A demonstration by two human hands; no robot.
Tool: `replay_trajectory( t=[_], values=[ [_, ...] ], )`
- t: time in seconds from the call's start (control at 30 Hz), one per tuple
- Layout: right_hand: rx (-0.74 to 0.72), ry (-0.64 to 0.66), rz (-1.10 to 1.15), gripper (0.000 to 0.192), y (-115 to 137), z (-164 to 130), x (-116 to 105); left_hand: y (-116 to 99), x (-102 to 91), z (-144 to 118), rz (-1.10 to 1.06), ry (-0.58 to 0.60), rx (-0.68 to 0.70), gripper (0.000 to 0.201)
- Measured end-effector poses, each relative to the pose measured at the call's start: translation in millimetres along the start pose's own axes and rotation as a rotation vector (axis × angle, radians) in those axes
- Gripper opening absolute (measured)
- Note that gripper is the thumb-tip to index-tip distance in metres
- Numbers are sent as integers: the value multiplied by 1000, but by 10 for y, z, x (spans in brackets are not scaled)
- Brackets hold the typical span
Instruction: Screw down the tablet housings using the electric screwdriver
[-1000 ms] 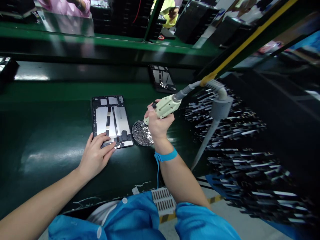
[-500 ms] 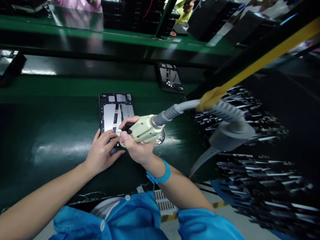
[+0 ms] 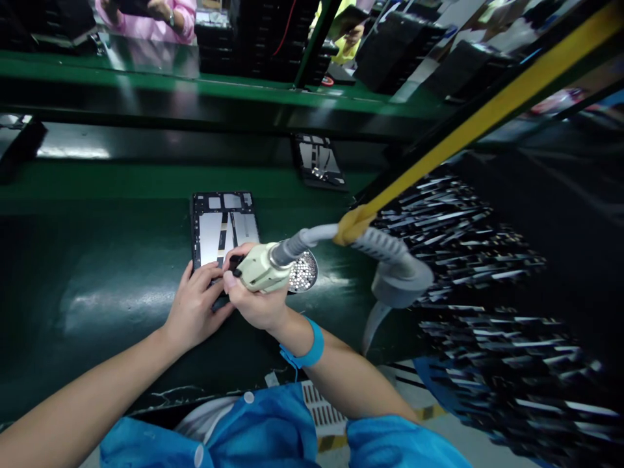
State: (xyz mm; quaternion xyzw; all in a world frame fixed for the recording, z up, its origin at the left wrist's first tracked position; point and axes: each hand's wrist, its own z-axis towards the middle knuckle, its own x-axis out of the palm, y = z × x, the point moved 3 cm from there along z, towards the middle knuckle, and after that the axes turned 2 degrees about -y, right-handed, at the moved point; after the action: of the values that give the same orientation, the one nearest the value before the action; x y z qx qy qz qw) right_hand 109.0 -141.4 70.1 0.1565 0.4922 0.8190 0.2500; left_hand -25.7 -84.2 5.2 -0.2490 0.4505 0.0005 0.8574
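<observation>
An opened tablet (image 3: 210, 239) lies on the dark green work surface, its silver inner plates and black ribbon strips facing up. My left hand (image 3: 192, 300) is at its near end, fingers bent over the edge and thumb at the near side, holding it. In my right hand (image 3: 258, 308) is a pale corded electric screwdriver (image 3: 262, 269), gripped around its body, its front end over the tablet's near part. Its tip and the spot beneath are hidden by my fingers. A round dish of small metal screws (image 3: 303, 272) sits just right of the screwdriver.
A second opened tablet (image 3: 319, 161) lies farther back. The screwdriver's grey cable (image 3: 319, 233) hangs from a yellow strap (image 3: 439, 149). Racks of dark, thin parts (image 3: 507, 351) stand at the right. Across the bench are co-workers in pink (image 3: 180, 14) and yellow sleeves.
The whole view has shifted slightly, so the bench appears lower and more to the left. The cable and its grey plug have swung left. Both hands keep their places at the tablet.
</observation>
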Motion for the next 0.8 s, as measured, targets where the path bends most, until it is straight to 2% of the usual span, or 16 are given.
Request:
replay_trajectory(
  t=[0.27, 0.33, 0.4, 0.47, 0.53, 0.63, 0.7, 0.8],
  values=[
    [-41, 10, -28, 19, 8, 1, 49, 6, 48, -48, 52, -42, 39, 38],
    [-45, -10, 4, 19, 30, 49, -14, 18, 43, -38, 88, -38, 51, 31],
    [-20, -65, 67, 22, 63, 122, -156, 125, 44, 42, 142, -12, 45, 24],
    [0, -155, 124, 25, 93, 207, -373, 384, 31, 226, 216, 19, -17, 22],
    [-14, -255, 130, 24, 101, 289, -627, 788, -32, 502, 295, 35, -134, 24],
    [-39, -381, 23, 21, 47, 369, -992, 1458, -256, 960, 375, -10, -253, 26],
    [-41, -450, -45, 20, -13, 379, -1193, 1824, -435, 1193, 408, -24, -325, 28],
    [-43, -504, -110, 20, -83, 333, -1401, 2095, -605, 1405, 423, -15, -393, 31]
  ],
)
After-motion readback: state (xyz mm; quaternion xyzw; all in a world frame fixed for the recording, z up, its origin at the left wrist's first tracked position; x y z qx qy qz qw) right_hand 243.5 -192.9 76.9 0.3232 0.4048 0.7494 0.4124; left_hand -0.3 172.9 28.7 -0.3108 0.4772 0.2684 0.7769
